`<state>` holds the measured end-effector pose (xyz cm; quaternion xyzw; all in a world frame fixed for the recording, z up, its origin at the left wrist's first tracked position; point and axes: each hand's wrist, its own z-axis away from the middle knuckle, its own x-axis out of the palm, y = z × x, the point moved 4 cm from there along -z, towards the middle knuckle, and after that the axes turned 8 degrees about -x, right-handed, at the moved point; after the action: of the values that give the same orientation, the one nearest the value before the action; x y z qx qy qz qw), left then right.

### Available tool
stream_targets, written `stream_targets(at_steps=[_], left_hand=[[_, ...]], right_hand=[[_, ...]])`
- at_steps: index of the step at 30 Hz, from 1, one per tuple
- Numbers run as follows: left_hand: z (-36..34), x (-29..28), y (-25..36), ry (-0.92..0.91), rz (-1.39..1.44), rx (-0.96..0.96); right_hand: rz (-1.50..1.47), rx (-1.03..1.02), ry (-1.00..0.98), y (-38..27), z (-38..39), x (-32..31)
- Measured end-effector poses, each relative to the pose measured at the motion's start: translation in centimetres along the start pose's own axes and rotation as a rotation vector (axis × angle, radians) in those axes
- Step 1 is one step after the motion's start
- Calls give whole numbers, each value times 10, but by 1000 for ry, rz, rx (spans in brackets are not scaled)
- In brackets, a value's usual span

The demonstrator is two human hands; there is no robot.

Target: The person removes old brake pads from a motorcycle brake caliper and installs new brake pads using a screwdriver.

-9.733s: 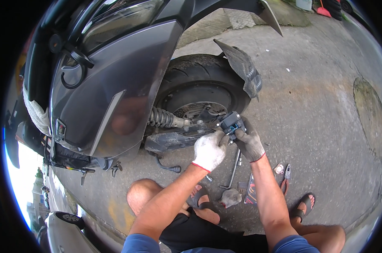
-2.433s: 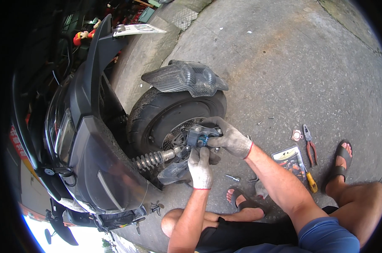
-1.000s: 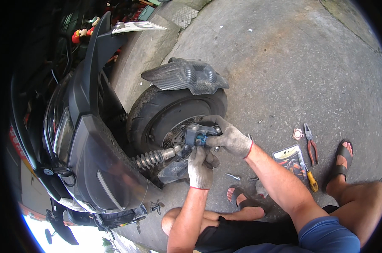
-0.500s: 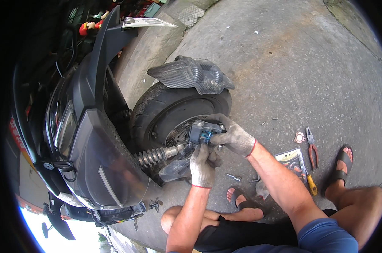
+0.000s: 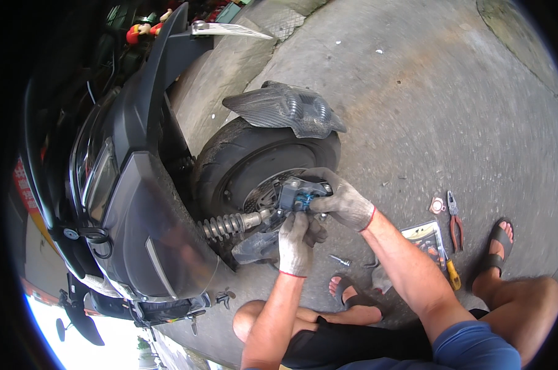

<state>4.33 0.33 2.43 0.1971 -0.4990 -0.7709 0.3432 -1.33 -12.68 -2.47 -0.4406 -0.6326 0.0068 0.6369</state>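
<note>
1. Left hand (image 5: pixel 296 243), gloved, fingers curled onto the underside of the caliper (image 5: pixel 296 196); right hand (image 5: pixel 343 202), gloved, clamped over its top right end.
2. The caliper sits against the wheel (image 5: pixel 263 163) of the scooter (image 5: pixel 137 203), just right of the shock spring (image 5: pixel 224 225); a mudguard (image 5: pixel 288 108) hangs above the tyre.
3. On the concrete floor (image 5: pixel 427 105), near its right edge: pliers (image 5: pixel 455 221), a washer (image 5: pixel 438 205), a packet (image 5: pixel 428 237); a bolt (image 5: pixel 339 260) lies below the hands.

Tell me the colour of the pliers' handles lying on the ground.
Red handles on the pliers, seen clearest in the head view, right of the arms.
</note>
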Motion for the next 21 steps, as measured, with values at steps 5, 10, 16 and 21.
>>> stream_targets(at_steps=[5, 10, 16, 21], left_hand=[[0, -4, 2, 4, -42, 34], [-2, -2, 6, 44, -100, 35], [-5, 6, 12, 87, -174, 76], [-8, 6, 11, 105, -237, 83]], right_hand=[[-68, -19, -36, -4, 2, 8], [-120, 20, -36, -7, 2, 7], [-222, 12, -6, 9, -1, -5], [-277, -12, 13, 15, 0, -10]])
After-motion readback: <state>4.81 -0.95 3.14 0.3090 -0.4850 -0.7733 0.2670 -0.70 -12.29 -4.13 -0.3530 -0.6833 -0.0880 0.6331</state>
